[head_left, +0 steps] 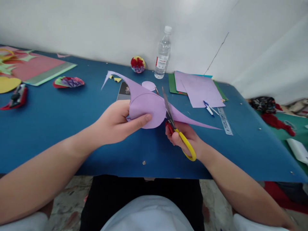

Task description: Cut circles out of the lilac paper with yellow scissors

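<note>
My left hand (120, 122) pinches a piece of purple paper (148, 109), thumb on top and the other fingers behind it. A curved line is drawn on the paper, and its lower edge is cut round. Narrow pointed strips of the same sheet stretch out to the upper left and the lower right. My right hand (184, 136) grips scissors (172, 117) with yellow and red handles. Their blades point up and stand apart at the right edge of the round part. Some right-hand fingers are hidden behind the handles and paper.
Behind the paper lie a purple disc (148, 85) and a dark flat object (124, 91). A water bottle (163, 54) and a colourful paper ball (138, 64) stand by the wall. Purple sheets (202, 91), a compass (209, 108) and a ruler (225, 121) lie right; a stapler (18, 96) left.
</note>
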Demonstrator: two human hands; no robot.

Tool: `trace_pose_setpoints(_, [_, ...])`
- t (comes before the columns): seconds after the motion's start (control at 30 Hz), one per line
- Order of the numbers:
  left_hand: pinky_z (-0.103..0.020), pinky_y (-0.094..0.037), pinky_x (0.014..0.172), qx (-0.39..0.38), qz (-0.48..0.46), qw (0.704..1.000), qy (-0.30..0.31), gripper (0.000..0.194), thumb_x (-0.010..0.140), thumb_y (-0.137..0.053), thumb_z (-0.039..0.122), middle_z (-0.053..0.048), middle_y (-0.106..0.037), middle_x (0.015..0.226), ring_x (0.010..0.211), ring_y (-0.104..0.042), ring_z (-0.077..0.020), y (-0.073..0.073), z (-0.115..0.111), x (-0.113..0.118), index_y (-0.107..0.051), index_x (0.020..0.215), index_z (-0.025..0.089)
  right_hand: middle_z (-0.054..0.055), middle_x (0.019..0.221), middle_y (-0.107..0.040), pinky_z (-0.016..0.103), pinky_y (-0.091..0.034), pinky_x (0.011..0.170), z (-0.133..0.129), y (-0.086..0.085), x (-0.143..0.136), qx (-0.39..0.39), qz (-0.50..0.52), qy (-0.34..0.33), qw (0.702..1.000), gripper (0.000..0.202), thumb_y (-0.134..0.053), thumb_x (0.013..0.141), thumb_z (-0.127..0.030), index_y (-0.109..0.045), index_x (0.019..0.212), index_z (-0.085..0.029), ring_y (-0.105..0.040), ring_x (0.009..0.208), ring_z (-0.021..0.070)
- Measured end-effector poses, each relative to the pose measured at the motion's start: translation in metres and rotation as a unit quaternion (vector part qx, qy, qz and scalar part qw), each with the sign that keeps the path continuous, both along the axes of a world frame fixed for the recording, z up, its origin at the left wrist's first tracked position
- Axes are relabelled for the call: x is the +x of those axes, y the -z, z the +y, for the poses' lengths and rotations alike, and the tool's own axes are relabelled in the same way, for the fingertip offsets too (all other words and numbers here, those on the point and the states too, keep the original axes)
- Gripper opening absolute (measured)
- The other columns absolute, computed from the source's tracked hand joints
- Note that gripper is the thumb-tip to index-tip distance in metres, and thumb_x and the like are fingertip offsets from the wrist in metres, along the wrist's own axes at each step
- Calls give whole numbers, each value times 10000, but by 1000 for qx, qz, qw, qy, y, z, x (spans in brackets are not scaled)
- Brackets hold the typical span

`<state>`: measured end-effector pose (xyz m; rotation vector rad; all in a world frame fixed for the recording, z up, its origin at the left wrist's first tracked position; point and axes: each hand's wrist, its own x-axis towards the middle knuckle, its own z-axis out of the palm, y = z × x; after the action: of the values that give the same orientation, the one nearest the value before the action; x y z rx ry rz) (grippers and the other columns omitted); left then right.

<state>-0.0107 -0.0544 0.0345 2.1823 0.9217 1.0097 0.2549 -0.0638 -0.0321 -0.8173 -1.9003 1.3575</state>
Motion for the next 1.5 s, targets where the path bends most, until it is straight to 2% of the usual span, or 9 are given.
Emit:
trace_pose_setpoints(0.3, [-288, -420, 541, -4, -11, 1000, -4, 316, 975, -662, 311, 17, -517, 598, 626, -502, -164, 0, 0, 1, -593, 679, 223, 18, 800, -485, 353, -401, 604, -3, -3, -2, 8, -6, 27, 1000, 604, -567, 967, -845, -573, 880, -248, -455, 732, 215])
trace_pose_setpoints(0.57, [-273, -395, 533, 7, -8, 1000, 5, 328, 980, -675, 300, 31, -503, 591, 593, -462, -138, 1, 0, 1, -584, 678, 207, 29, 820, -509, 358, -445, 594, -3, -2, -4, -3, -8, 29, 1000, 621, -564, 947, -874, -577, 893, -256, -487, 740, 225])
trace_pose_setpoints(0.67, [-262, -401, 540, 15, -4, 1000, 4, 298, 982, -677, 279, 32, -538, 618, 589, -472, -125, 4, 1, -1, -614, 704, 191, 24, 787, -487, 358, -420, 578, -4, -3, -5, -6, -14, 37, 999, 649, -553, 935, -897, -565, 848, -253, -455, 700, 216])
trace_pose_setpoints(0.83, [-253, -387, 531, 11, -13, 1000, 15, 323, 989, -673, 272, 41, -516, 612, 573, -452, -115, 6, 1, -2, -599, 687, 186, -12, 731, -453, 312, -359, 520, -3, 2, -5, -17, 5, 32, 999, 650, -575, 941, -879, -552, 835, -238, -425, 647, 176])
trace_pose_setpoints(1.07, [-227, -389, 543, -31, -27, 999, -15, 320, 980, -657, 263, 45, -519, 627, 584, -459, -105, 1, -3, -1, -603, 679, 169, -61, 636, -415, 282, -313, 458, -3, 4, -4, -40, 17, 29, 999, 647, -588, 946, -867, -545, 837, -231, -378, 520, 130])
trace_pose_setpoints(1.23, [-224, -414, 562, -31, -38, 999, -19, 304, 982, -669, 282, 39, -534, 648, 601, -475, -108, 2, -1, -2, -627, 704, 165, -80, 601, -394, 272, -326, 423, -5, 3, -3, -53, 23, 20, 998, 648, -602, 944, -862, -536, 811, -231, -361, 462, 112])
trace_pose_setpoints(1.5, [-223, -444, 584, -45, -59, 997, -30, 282, 988, -669, 310, 15, -598, 708, 656, -518, -120, 4, 0, -4, -661, 752, 156, -65, 625, -420, 285, -332, 452, -5, 1, -1, -45, 13, 26, 999, 652, -630, 919, -870, -534, 788, -239, -395, 497, 125])
